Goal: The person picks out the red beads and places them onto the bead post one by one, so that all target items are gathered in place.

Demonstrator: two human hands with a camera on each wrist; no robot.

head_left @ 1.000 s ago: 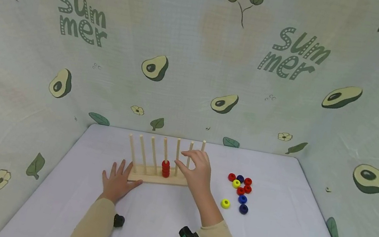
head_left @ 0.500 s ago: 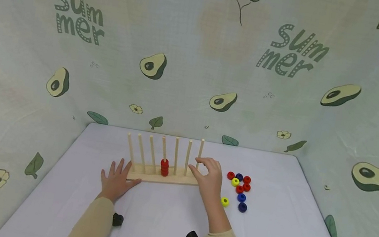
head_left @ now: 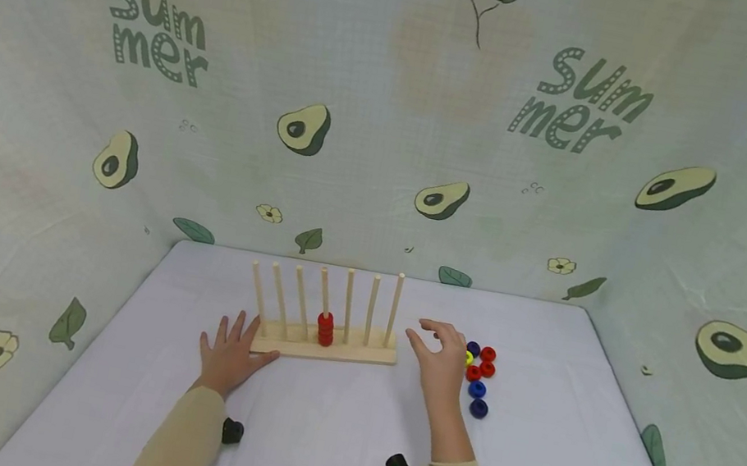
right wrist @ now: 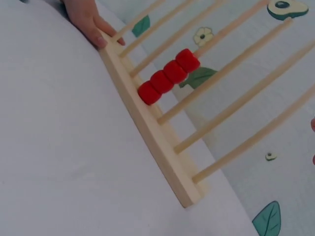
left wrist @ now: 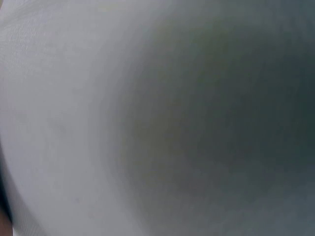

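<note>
White cloth-covered table [head_left: 314, 439], bounded at back and sides by a pale printed curtain [head_left: 384, 43]: avocados, leaves, "summer" lettering. Wooden peg rack [head_left: 359, 356] sits toward the table's back edge, left of centre. Seven pegs; four red beads [head_left: 325, 330] stacked on the middle one, lowest down at the base. Loose beads lie right of the rack: three red rings [head_left: 489, 354], a blue ring [head_left: 477, 389], two dark blue rings [head_left: 479, 408], and a yellow ring [head_left: 468, 358] partly behind the right hand [head_left: 443, 368]. That hand is between rack end and beads, thumb and index wide apart. Left hand [head_left: 227, 360] spread, at the rack's left end, thumb alongside the base. Cloth strip separates rack's right end from the beads. Left wrist view too blurred to read.
</note>
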